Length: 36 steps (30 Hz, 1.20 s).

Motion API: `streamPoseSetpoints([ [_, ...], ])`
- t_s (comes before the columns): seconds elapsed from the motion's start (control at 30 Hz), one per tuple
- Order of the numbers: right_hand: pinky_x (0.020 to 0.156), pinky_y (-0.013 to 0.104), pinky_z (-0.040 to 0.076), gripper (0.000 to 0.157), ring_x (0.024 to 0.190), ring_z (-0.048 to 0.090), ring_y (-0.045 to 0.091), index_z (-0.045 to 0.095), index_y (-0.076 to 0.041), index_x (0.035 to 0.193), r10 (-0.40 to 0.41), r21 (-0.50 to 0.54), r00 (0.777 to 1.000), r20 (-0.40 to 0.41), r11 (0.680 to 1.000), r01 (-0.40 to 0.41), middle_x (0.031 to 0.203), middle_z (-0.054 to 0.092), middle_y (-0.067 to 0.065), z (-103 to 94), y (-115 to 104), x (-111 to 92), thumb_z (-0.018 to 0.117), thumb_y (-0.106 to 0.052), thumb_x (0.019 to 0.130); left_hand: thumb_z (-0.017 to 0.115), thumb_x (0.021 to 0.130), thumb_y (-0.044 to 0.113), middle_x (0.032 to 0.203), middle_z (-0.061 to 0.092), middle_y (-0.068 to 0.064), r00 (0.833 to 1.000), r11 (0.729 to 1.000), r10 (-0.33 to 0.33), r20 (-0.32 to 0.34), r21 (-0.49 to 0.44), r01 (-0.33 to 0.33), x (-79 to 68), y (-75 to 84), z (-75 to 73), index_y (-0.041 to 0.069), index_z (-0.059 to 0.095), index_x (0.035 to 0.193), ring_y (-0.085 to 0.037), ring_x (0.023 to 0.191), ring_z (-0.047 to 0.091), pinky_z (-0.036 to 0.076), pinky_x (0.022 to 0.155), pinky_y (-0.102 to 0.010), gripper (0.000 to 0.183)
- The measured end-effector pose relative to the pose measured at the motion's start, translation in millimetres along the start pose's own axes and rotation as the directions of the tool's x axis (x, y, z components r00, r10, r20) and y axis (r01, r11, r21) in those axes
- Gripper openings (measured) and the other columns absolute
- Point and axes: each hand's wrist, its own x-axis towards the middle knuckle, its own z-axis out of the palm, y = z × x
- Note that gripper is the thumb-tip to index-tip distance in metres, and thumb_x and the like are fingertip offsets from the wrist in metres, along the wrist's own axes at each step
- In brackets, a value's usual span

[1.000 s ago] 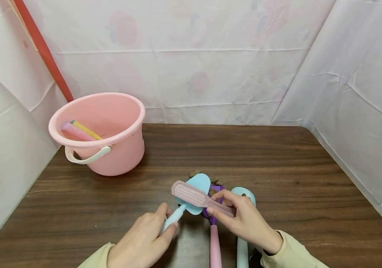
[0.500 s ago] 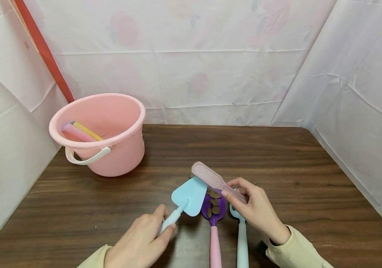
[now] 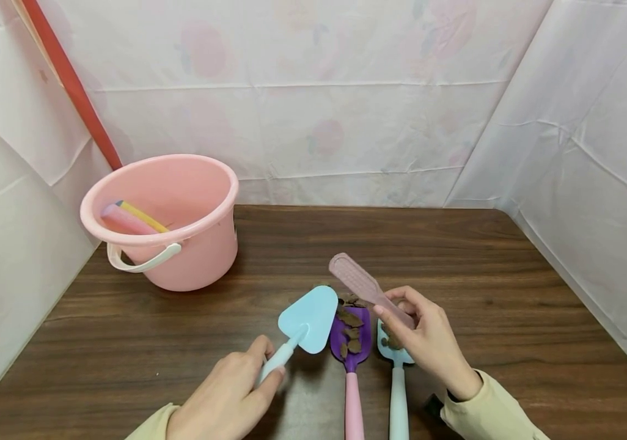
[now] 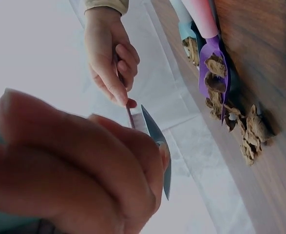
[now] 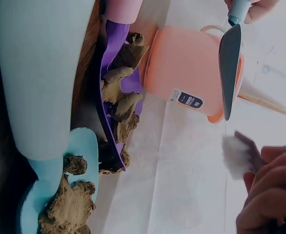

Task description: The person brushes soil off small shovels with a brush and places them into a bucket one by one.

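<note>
My left hand (image 3: 228, 388) grips the handle of a light blue toy trowel (image 3: 308, 319), whose blade faces up and is raised off the table. In my right hand (image 3: 429, 336) is a pink brush (image 3: 354, 276), pinched by its handle; white bristles (image 5: 236, 157) show blurred under its head in the right wrist view. The brush head is apart from the trowel blade. Between the hands lies a purple shovel (image 3: 365, 342) with a pink handle, bearing brown clods of soil (image 5: 123, 105). Beside it, a pale blue spade (image 3: 398, 397) holds more soil, partly hidden by my right hand.
A pink bucket (image 3: 198, 263) with a white handle stands at the back left, with pink and yellow sticks (image 3: 132, 217) inside. Loose soil (image 4: 254, 134) lies on the table beyond the purple shovel. White sheeting (image 3: 302, 104) encloses the back and sides.
The brush has moved off the trowel blade, to the right and away from me. The trowel has shifted slightly left, its blade turning, and the purple shovel's soil is more exposed.
</note>
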Motion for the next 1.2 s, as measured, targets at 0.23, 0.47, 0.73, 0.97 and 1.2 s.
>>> streamPoseSetpoints([
  [0.23,0.038,0.022,0.040,0.013,0.043,0.050,0.004,0.061,-0.011,0.104,-0.081,-0.029,0.990,0.112,0.996,0.085,0.067,0.063,0.002,2.2,6.8,-5.1,0.063,-0.008,0.091,0.059,0.092,0.018,0.055,0.036,0.016,0.999,1.000,-0.016,-0.047,0.000,0.016,-0.7,4.4,-6.0,0.018,0.051,0.089,0.003,0.049,0.034,0.033,0.046,-0.017,0.008],
  [0.47,0.052,0.015,0.039,0.021,0.062,0.045,-0.006,0.066,-0.019,0.104,-0.307,-0.286,0.936,0.173,0.893,0.346,0.082,0.063,-0.013,15.7,4.6,-14.4,0.071,-0.010,0.085,0.058,0.094,0.023,0.055,0.038,0.015,0.998,0.999,-0.035,-0.055,-0.011,0.035,2.6,11.6,-10.9,0.021,0.052,0.091,0.001,0.049,0.035,0.033,0.046,-0.018,0.007],
  [0.73,0.062,0.014,0.041,0.022,0.073,0.051,-0.003,0.065,-0.021,0.108,-0.479,-0.292,0.856,0.195,0.805,0.517,0.095,0.063,-0.015,26.0,-3.8,-18.5,0.070,-0.026,0.088,0.058,0.093,0.023,0.057,0.041,0.014,0.999,1.000,-0.019,-0.038,-0.021,0.019,5.6,14.4,-8.3,0.022,0.052,0.092,0.001,0.050,0.037,0.034,0.047,-0.018,0.006],
  [0.97,0.060,0.007,0.033,0.030,0.068,0.044,-0.003,0.063,-0.019,0.111,-0.499,-0.204,0.851,0.167,0.826,0.525,0.088,0.058,-0.015,25.2,-3.9,-16.1,0.074,-0.017,0.083,0.058,0.094,0.022,0.057,0.041,0.014,1.000,1.000,-0.009,-0.016,-0.028,0.008,4.2,12.6,-6.3,0.020,0.051,0.093,0.001,0.051,0.038,0.035,0.048,-0.019,0.007],
  [1.2,0.057,0.007,0.031,0.034,0.065,0.041,-0.002,0.064,-0.017,0.108,-0.482,-0.256,0.872,0.083,0.835,0.486,0.086,0.058,-0.015,19.1,-2.6,-10.6,0.078,-0.014,0.078,0.058,0.093,0.020,0.055,0.039,0.016,0.999,0.999,0.026,-0.022,-0.030,-0.026,2.0,10.4,-3.9,0.018,0.051,0.092,0.003,0.048,0.035,0.032,0.045,-0.017,0.007],
])
